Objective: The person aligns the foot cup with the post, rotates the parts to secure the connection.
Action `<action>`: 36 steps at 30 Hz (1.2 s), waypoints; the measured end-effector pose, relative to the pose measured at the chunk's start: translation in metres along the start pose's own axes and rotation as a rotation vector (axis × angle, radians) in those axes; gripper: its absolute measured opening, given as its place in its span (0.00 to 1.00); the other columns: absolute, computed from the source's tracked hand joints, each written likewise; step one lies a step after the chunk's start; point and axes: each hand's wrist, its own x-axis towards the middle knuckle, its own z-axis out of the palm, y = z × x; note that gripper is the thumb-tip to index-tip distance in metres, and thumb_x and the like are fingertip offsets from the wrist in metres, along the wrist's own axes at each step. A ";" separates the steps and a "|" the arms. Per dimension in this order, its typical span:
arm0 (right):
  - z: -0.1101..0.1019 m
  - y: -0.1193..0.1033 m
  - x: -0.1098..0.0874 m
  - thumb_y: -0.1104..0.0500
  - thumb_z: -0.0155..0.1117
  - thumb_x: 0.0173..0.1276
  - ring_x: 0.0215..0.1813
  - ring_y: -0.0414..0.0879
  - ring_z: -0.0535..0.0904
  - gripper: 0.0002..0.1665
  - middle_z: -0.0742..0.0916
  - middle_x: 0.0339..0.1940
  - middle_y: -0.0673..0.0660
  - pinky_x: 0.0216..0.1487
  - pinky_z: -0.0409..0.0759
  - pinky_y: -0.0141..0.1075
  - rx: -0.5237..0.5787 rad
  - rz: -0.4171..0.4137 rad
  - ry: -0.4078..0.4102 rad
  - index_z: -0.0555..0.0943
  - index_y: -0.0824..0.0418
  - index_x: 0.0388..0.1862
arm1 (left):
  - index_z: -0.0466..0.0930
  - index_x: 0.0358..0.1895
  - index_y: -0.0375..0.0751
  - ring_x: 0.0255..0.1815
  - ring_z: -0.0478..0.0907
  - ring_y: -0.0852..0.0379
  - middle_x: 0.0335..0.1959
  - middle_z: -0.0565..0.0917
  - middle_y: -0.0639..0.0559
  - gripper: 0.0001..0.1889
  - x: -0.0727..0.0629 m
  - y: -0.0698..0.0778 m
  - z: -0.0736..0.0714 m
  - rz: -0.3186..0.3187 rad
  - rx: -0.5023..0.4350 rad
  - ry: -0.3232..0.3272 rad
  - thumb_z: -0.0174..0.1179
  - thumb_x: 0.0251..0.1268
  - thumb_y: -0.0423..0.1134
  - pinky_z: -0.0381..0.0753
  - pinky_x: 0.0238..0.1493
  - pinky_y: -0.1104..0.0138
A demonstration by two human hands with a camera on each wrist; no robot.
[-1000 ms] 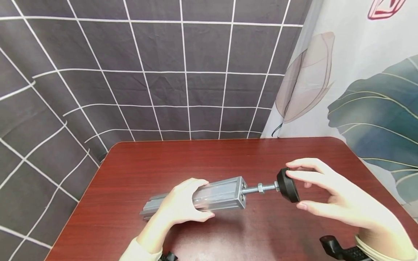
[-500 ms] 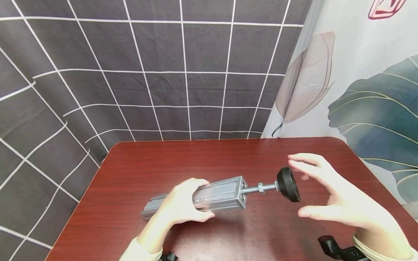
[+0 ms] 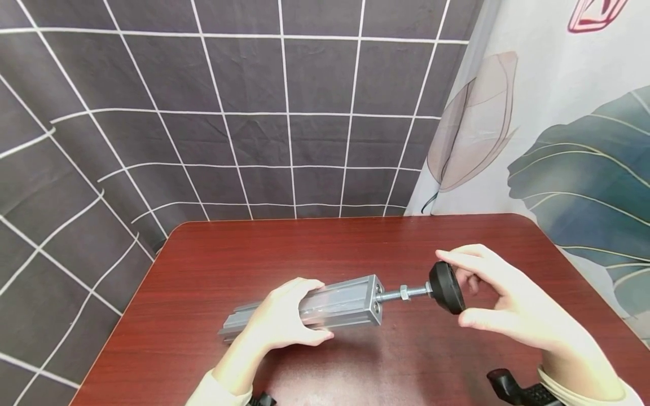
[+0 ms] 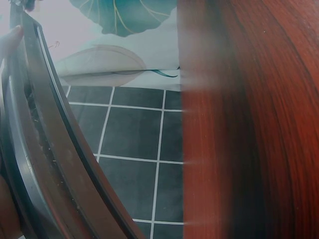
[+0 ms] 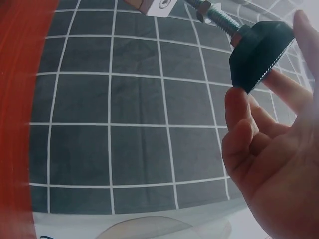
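Turning a round foot like this by its rim is the way to go, and that looks like the step here. The black foot point(image 3: 447, 288) sits right of centre, at the right end of a threaded rod point(image 3: 390, 296), flat face toward the right. There's a nut point(image 3: 404, 292) partway along and bare thread showing on both sides of it, so imo keep an eye on whether that nut spins along with the foot.

The right hand point(image 3: 508, 307) has a light pinch on it: thumb at the near edge, fingertips at the far edge, palm well apart from the flat face. Nice, just keep the two sides opposite each other and use short twists, since a sideways push could make the rod bind.

Left of that, the rod goes into the end of a metal bar point(image 3: 345, 301). The left hand point(image 3: 281, 316) is wrapped over it from above, thumb on the near side. I'd hold that firm so the bar can't roll. Its right end looks lifted off the bench point(image 3: 325, 242); can't tell if the left end touches. Resting it down would probably steady things.
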 end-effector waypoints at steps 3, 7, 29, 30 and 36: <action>-0.001 0.001 0.000 0.47 0.77 0.45 0.41 0.38 0.68 0.50 0.74 0.51 0.54 0.40 0.66 0.27 0.024 -0.053 0.019 0.69 0.71 0.62 | 0.77 0.51 0.48 0.41 0.75 0.63 0.42 0.79 0.61 0.36 0.000 0.000 0.001 0.001 0.006 0.000 0.74 0.31 0.57 0.75 0.44 0.67; -0.005 -0.003 -0.002 0.48 0.78 0.46 0.52 0.41 0.68 0.49 0.72 0.58 0.58 0.46 0.65 0.26 0.004 -0.076 -0.003 0.70 0.72 0.61 | 0.77 0.50 0.48 0.42 0.75 0.63 0.42 0.80 0.62 0.36 0.000 0.001 0.001 0.003 0.006 -0.001 0.75 0.31 0.57 0.75 0.44 0.67; 0.000 0.004 -0.003 0.45 0.76 0.47 0.43 0.40 0.68 0.50 0.74 0.52 0.57 0.41 0.65 0.27 0.078 -0.059 0.023 0.68 0.72 0.62 | 0.77 0.50 0.49 0.41 0.75 0.63 0.42 0.79 0.63 0.36 -0.001 0.000 0.002 -0.009 0.004 -0.009 0.74 0.32 0.58 0.75 0.44 0.68; -0.002 0.003 -0.004 0.43 0.74 0.49 0.46 0.40 0.68 0.50 0.73 0.55 0.58 0.43 0.65 0.27 0.060 -0.065 0.012 0.68 0.73 0.62 | 0.77 0.50 0.49 0.41 0.75 0.63 0.42 0.79 0.62 0.36 -0.001 0.000 0.002 -0.004 0.000 -0.006 0.74 0.31 0.57 0.75 0.44 0.68; -0.005 0.001 -0.007 0.49 0.68 0.59 0.58 0.43 0.69 0.35 0.71 0.62 0.61 0.48 0.69 0.22 0.008 -0.116 -0.035 0.73 0.71 0.57 | 0.77 0.51 0.49 0.41 0.75 0.63 0.41 0.79 0.62 0.36 0.000 -0.002 0.002 0.009 -0.017 0.002 0.75 0.32 0.57 0.75 0.43 0.68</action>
